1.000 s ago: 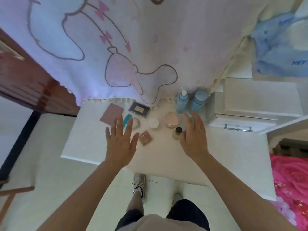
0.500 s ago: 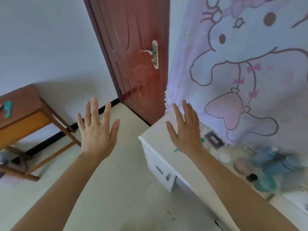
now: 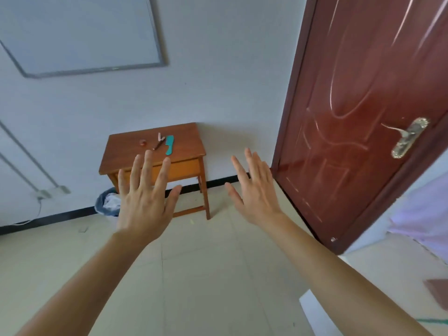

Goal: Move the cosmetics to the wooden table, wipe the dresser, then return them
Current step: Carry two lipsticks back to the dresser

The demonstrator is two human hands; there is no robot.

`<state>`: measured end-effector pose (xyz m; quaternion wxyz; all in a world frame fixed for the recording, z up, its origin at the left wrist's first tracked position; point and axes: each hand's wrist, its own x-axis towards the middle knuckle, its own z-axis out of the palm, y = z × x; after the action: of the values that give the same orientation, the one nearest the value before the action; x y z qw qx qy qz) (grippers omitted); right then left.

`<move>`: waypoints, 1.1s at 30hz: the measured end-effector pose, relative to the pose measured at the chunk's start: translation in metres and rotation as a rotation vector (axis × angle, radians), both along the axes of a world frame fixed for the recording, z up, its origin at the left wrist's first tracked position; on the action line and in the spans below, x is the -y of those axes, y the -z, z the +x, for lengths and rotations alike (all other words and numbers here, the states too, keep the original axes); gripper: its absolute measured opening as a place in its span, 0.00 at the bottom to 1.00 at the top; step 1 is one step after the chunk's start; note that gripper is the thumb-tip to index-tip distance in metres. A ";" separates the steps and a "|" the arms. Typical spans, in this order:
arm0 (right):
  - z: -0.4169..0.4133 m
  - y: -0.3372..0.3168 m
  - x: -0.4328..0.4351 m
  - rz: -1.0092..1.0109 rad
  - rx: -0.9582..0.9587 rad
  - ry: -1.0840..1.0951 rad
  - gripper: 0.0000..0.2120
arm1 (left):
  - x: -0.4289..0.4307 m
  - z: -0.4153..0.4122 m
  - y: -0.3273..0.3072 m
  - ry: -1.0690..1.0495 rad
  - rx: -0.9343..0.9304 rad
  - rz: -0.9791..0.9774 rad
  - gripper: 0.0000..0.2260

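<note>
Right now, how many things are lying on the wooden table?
4: a small red item at left, a pale stick behind, a dark pencil beside it, a teal comb at right. The left hand covers the front edge of the wooden table, possibly hiding more.

**Four small things on the wooden desk**

The small brown wooden desk (image 3: 186, 144) stands upright on its legs. Lying flat on its top are a teal comb (image 3: 169, 145) and, just left of it, a dark pencil (image 3: 157, 144). A short pale stick (image 3: 159, 136) lies by the pencil's far end, and a small red round piece (image 3: 143, 142) lies apart, further left. Only a white corner of the dresser (image 3: 315, 309) shows, at lower right.
</note>
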<state>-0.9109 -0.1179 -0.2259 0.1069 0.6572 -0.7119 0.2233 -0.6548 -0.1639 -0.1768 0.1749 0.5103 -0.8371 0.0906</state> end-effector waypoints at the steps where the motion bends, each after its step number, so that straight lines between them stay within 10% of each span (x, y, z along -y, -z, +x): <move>1: 0.011 0.002 0.015 0.015 -0.001 -0.024 0.30 | 0.012 0.012 0.002 -0.014 0.002 0.001 0.29; 33: 0.049 0.079 0.642 0.186 0.030 -0.078 0.33 | 0.592 0.034 0.066 -0.208 0.094 0.260 0.30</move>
<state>-0.8619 -0.7600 -0.3047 0.0258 0.6881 -0.7050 0.1700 -0.6207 -0.7559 -0.2431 0.0580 0.6079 -0.7916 0.0230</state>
